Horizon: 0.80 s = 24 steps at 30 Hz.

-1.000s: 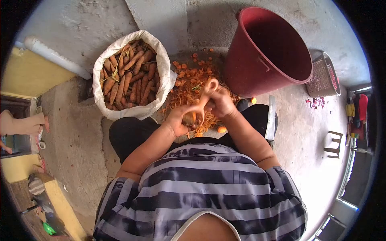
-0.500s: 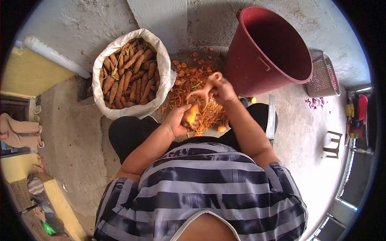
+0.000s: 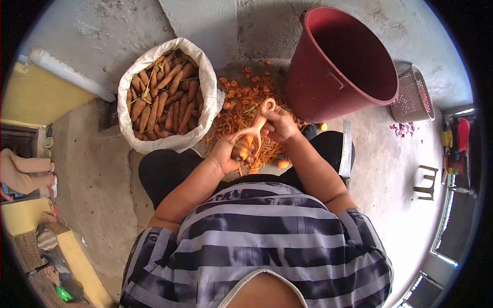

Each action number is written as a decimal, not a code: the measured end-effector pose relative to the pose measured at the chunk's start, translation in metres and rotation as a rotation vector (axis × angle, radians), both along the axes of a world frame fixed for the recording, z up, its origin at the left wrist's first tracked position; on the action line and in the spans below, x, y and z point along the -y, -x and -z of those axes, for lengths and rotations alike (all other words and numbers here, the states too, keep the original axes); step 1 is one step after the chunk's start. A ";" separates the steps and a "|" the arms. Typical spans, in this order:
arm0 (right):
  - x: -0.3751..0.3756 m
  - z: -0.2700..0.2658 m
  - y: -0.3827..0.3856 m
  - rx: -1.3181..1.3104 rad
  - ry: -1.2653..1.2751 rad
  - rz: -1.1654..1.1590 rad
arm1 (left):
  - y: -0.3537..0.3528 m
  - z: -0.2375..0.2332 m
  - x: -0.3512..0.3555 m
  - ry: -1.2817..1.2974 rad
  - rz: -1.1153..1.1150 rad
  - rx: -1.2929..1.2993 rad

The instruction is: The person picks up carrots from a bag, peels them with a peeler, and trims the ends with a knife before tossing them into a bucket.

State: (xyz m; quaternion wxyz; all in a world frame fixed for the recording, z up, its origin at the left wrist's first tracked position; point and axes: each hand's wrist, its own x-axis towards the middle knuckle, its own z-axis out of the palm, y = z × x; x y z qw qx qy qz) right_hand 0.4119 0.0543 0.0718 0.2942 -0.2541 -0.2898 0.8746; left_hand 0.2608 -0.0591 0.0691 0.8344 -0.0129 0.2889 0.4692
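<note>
My left hand (image 3: 223, 155) is closed around a carrot (image 3: 243, 150), its skin partly peeled so bright orange flesh shows. In my right hand (image 3: 282, 124) is a peach-coloured Y-shaped peeler (image 3: 260, 121) with a ring at the end of its handle. The peeler's forked head lies over the carrot; its blade is too small to make out. Below both hands, a heap of carrot peelings (image 3: 269, 147) and cut carrot slices (image 3: 233, 83) covers the floor. A short orange carrot piece (image 3: 283, 164) lies near my right knee.
A white sack (image 3: 208, 97) full of unpeeled carrots (image 3: 164, 102) stands at the left. A large dark red bin (image 3: 316, 77) stands at the right, with a perforated basket (image 3: 405, 97) behind it. A person's legs (image 3: 25, 169) show at the far left.
The peeler, blurred and raised a little off the carrot before, has come down onto it with my right hand. My left hand keeps its hold, and the far-left person has shifted slightly.
</note>
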 end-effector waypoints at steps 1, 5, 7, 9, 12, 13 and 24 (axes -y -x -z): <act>-0.013 0.012 -0.003 0.063 -0.001 0.046 | 0.001 0.001 0.001 0.043 0.006 0.027; -0.053 0.049 -0.037 0.447 -0.087 0.440 | 0.003 0.000 0.006 0.145 0.011 -0.023; -0.048 0.042 -0.036 0.346 -0.017 0.431 | 0.003 0.002 0.005 0.106 -0.028 -0.066; -0.031 0.021 -0.030 0.207 0.004 0.363 | 0.004 0.011 0.004 0.148 -0.030 0.013; 0.005 -0.005 -0.010 -0.040 0.032 0.003 | 0.001 0.011 0.000 0.074 0.007 -0.102; 0.011 -0.009 -0.006 -0.085 0.035 -0.106 | -0.002 0.004 -0.001 0.026 0.025 -0.178; -0.049 0.051 -0.041 0.343 0.042 0.515 | 0.006 0.007 0.005 0.140 -0.016 0.058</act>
